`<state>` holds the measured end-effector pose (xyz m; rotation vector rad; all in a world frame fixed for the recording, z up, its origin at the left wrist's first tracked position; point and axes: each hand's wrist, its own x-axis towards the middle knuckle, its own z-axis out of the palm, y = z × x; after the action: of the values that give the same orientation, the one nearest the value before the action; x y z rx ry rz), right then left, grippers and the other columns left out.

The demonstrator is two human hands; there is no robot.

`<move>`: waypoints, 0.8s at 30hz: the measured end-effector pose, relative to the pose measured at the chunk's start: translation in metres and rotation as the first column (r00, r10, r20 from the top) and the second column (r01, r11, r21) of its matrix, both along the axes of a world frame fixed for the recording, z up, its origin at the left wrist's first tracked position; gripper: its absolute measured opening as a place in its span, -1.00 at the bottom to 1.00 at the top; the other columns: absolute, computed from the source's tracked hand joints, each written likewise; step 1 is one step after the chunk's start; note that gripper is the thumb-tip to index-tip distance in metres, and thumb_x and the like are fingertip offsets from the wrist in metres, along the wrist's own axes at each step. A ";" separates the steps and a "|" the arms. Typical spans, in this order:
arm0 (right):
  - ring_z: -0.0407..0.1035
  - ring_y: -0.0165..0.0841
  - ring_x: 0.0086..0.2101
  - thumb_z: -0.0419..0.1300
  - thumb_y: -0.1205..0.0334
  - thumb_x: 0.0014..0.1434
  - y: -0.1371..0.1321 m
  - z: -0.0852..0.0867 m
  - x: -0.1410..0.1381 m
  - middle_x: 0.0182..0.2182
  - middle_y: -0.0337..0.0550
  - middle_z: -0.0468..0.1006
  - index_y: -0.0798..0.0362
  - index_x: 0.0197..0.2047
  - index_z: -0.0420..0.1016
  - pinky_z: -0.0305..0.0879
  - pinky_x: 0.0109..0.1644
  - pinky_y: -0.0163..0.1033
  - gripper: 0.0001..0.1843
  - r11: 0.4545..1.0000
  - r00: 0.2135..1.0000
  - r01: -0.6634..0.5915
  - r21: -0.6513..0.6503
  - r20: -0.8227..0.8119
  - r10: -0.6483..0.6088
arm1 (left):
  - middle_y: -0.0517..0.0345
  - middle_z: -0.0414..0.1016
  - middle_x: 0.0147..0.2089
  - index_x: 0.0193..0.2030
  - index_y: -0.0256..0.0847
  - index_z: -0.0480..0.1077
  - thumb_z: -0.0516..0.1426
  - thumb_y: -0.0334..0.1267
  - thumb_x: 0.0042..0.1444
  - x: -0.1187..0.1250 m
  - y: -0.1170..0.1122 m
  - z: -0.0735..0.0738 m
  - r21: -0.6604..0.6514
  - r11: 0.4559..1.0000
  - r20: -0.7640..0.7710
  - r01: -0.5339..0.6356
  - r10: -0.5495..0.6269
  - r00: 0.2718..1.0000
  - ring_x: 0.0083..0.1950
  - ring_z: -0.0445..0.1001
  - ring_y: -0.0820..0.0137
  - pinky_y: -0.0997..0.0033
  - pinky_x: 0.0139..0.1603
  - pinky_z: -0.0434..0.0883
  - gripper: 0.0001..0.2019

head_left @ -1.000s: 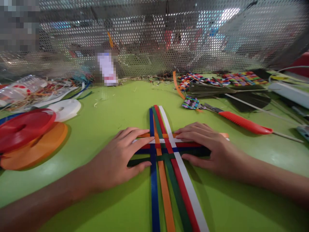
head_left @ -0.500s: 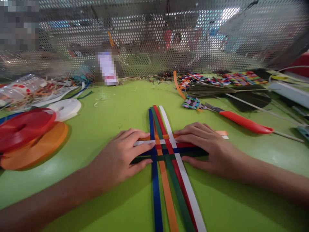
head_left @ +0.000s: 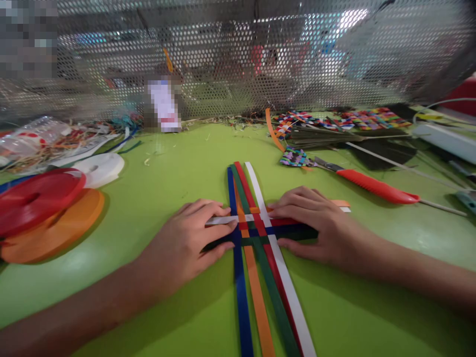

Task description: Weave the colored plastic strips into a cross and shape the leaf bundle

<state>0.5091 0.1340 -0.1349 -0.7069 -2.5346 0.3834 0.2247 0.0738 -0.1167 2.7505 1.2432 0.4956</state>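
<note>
Flat coloured ribbon strips cross in a small weave in front of me. Lengthwise run a blue strip, an orange strip, a green strip, a red strip and a white strip. Crosswise strips, among them a white one and a dark green one, pass beneath both hands. My left hand lies on the weave's left side, fingers stretched and thumb apart. On the right side my right hand rests likewise, fingertips along the white lengthwise strip. Both palms hide parts of the crosswise strips.
Ribbon rolls in red, orange and white lie left, near a plastic bottle. A red-handled knife and woven pieces lie right. A perforated metal screen stands behind the green table.
My hands keep nearly the same place on the weave, with slight shifts of the fingers. The crossing of the strips looks much the same.
</note>
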 end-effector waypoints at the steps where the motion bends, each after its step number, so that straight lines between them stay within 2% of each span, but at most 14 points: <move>1: 0.38 -0.13 -0.03 0.28 0.19 0.26 0.000 0.000 0.000 -0.08 0.02 0.59 0.06 0.05 0.53 0.42 0.05 0.01 -0.70 1.000 1.000 -0.002 -0.009 0.001 0.002 | -0.12 0.47 0.07 0.06 -0.23 0.52 0.08 -0.26 0.37 0.000 0.000 0.000 -0.003 1.000 0.004 -0.007 0.007 1.000 0.14 0.44 0.12 -0.02 0.09 0.49 -0.75; 6: 0.36 -0.14 -0.01 0.30 0.13 0.27 0.002 0.000 0.000 -0.03 0.03 0.56 0.06 0.03 0.53 0.40 0.06 0.03 -0.70 0.999 1.000 -0.009 -0.052 -0.011 0.008 | -0.14 0.41 0.19 0.04 -0.20 0.51 0.09 -0.23 0.36 0.002 -0.002 -0.001 -0.025 0.998 0.003 -0.054 0.055 0.999 0.17 0.42 0.10 -0.08 0.13 0.45 -0.77; 10: 0.36 -0.10 0.04 0.30 0.11 0.27 0.001 0.000 -0.003 0.03 0.04 0.54 0.05 0.01 0.53 0.38 0.11 0.10 -0.70 0.999 1.000 0.005 -0.039 0.008 -0.005 | -0.09 0.41 0.23 0.05 -0.17 0.49 0.12 -0.18 0.34 0.003 0.000 -0.002 -0.019 0.998 -0.016 -0.053 0.053 0.998 0.22 0.38 0.09 -0.10 0.17 0.42 -0.77; 15: 0.32 -0.12 0.15 0.26 0.12 0.30 0.001 -0.004 -0.006 0.14 0.04 0.50 0.07 0.14 0.46 0.33 0.23 0.10 -0.62 0.999 1.000 -0.017 -0.038 0.005 0.017 | -0.01 0.46 0.23 0.13 -0.16 0.44 0.15 -0.16 0.33 0.004 0.001 -0.004 -0.027 0.998 -0.005 -0.060 0.060 0.998 0.24 0.36 0.12 -0.09 0.20 0.39 -0.71; 20: 0.30 -0.16 0.22 0.23 0.11 0.32 0.004 -0.010 -0.006 0.21 0.05 0.46 0.09 0.26 0.38 0.30 0.30 0.05 -0.51 0.996 0.998 -0.061 -0.068 0.009 0.062 | 0.03 0.49 0.23 0.26 -0.19 0.35 0.21 -0.08 0.28 0.006 0.002 -0.006 -0.049 0.992 0.018 -0.116 0.117 0.993 0.23 0.37 0.13 -0.03 0.22 0.37 -0.53; 24: 0.30 -0.16 0.22 0.24 0.10 0.32 0.007 -0.014 -0.006 0.20 0.04 0.48 0.08 0.24 0.40 0.28 0.30 0.07 -0.52 0.996 0.997 -0.075 -0.056 -0.006 0.075 | 0.06 0.48 0.24 0.20 -0.16 0.40 0.19 -0.07 0.29 0.006 0.002 -0.005 -0.061 0.990 0.007 -0.125 0.126 0.992 0.24 0.35 0.14 -0.02 0.22 0.35 -0.60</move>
<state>0.5034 0.1408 -0.1487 -0.6323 -2.5612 0.4832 0.2309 0.0754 -0.1213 2.6281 1.4111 0.4739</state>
